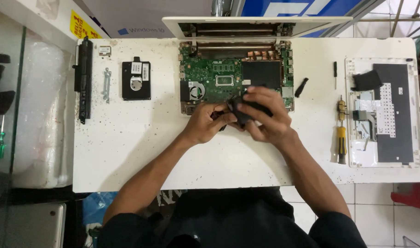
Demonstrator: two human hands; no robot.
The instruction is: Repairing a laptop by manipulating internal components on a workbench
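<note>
Both your hands were on the small black part (pixel 246 111), held just above the front edge of the opened laptop base (pixel 235 76). Your left hand (pixel 209 123) pinched its near end, your right hand (pixel 265 115) was clenched over the top of it. Grip looked firm on both sides; I couldn't tell what the part was, your fingers hid most of it.

Risks as I judged them:
- You worked directly over the bare green board (pixel 212 78). A slip or a twist under force could have driven the part or a knuckle into the fan (pixel 194 90) or the connectors.
- If a cable ran from the part to the board, pulling up would have strained it. Couldn't see one either way.
- The yellow-handled screwdriver (pixel 341 138) lay near your right forearm on the white surface (pixel 136 147); an elbow sweep could have knocked it off.
- The hard drive (pixel 136 81) and the small metal bracket (pixel 107 84) sat loose, well apart to the left, easy to nudge.
</note>
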